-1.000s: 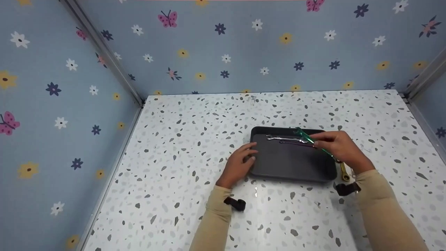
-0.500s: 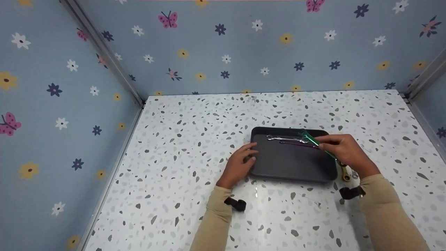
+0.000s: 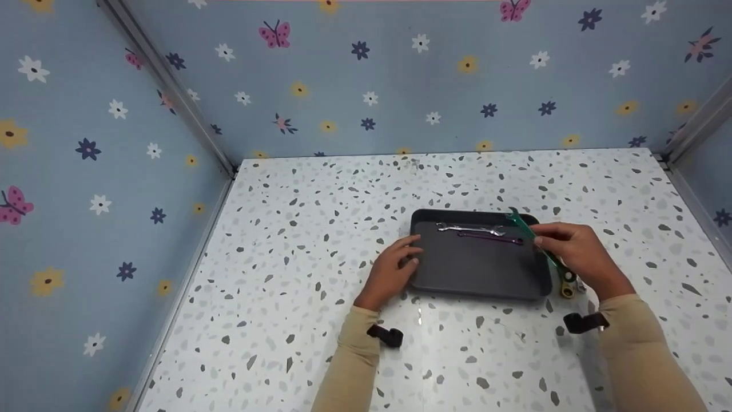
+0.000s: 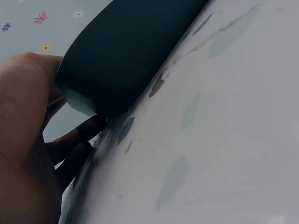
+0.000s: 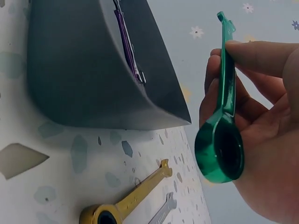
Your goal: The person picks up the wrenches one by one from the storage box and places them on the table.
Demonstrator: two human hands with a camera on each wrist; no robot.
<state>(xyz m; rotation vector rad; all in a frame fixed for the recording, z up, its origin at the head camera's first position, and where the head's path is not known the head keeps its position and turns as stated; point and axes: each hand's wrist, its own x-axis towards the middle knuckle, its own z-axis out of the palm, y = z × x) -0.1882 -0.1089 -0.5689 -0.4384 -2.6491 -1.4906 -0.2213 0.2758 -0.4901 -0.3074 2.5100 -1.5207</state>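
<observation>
Your right hand [image 3: 579,254] is pinching the green wrench [image 5: 227,93] by its shank, thumb against fingers, and is holding it in the air at the tray's right end. The forked end is pointing over the tray's far right corner; the ring end is hanging nearer you, beyond the right rim, above the yellow wrench [image 5: 142,192]. Your left hand [image 3: 390,272], well apart from the right, is gripping the left end of the tray [image 3: 474,274]; that wrist view is dark, so how far your fingertips are tucking under is hard to tell. Inside, a silver wrench [image 3: 466,229] and a purple wrench [image 3: 489,237] are lying side by side near the far wall. Outside, on the table [image 3: 286,320], the yellow wrench is resting beside a second silver one [image 5: 163,210].

The ring end is probably pulling downward, so you should be pinching firmly, clearing the rim with both ends, and bracing the tray without tipping it.
</observation>
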